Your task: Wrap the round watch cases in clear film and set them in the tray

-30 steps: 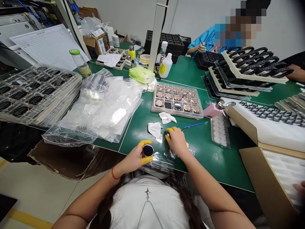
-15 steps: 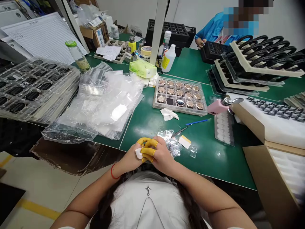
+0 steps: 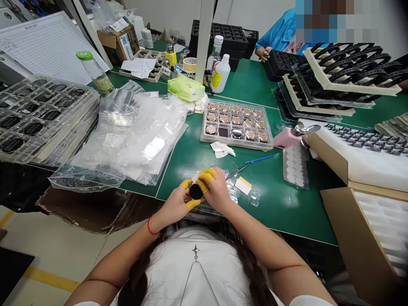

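Observation:
My left hand, with yellow finger cots, pinches a small round black watch face at the near table edge. My right hand, also in yellow cots, presses a white wipe against the top of that face. Both hands are closed. Crumpled clear film lies just right of my hands, beside a small white-and-yellow pad, metal tweezers and a blue stick.
A clear tray of coppery round parts sits ahead, a folded wipe before it. Plastic bags and stacked trays fill the left. A pink dispenser, cardboard boxes and black-ring trays are right. Another person works across.
My right hand took a white wipe from the table and joined my left hand at the table edge; now it rubs the wipe on the black watch face.

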A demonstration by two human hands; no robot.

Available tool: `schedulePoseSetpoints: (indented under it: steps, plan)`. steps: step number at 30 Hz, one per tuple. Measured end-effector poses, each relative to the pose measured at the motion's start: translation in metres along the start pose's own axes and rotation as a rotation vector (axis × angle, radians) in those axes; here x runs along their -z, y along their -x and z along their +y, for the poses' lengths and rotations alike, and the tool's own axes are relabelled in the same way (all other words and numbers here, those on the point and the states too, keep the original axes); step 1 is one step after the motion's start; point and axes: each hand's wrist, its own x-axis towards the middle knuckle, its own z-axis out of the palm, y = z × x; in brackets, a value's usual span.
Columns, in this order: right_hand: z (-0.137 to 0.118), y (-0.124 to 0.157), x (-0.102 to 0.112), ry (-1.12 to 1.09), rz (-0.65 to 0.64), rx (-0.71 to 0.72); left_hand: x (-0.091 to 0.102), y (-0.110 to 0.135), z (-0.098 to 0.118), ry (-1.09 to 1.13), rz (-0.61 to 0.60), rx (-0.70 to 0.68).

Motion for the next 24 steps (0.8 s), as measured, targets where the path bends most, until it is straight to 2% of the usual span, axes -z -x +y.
schedulePoseSetpoints:
  steps: [6,11,14,16,19,21,24]
  plan:
    - [0.025,0.002,0.025,0.045,-0.037,-0.236,0.004,0.004,0.005,0.061,0.029,0.033]
    - [0.018,0.015,0.041,-0.249,-0.257,-0.324,0.006,0.008,0.006,0.173,0.030,-0.001]
    - [0.010,0.019,0.046,-0.375,-0.324,-0.368,0.007,0.007,0.005,0.185,0.040,-0.025]
    - [0.006,0.019,0.050,-0.423,-0.300,-0.390,0.007,0.006,0.005,0.155,0.049,-0.022]
    - [0.001,0.015,0.058,-0.484,-0.197,-0.403,0.008,0.004,0.005,0.057,0.058,0.002]
    - [-0.003,0.010,0.062,-0.511,-0.146,-0.367,0.006,0.003,0.007,0.000,0.032,0.020]
    - [-0.010,0.004,0.060,-0.529,-0.160,-0.291,0.002,0.003,0.010,-0.027,-0.038,0.023]
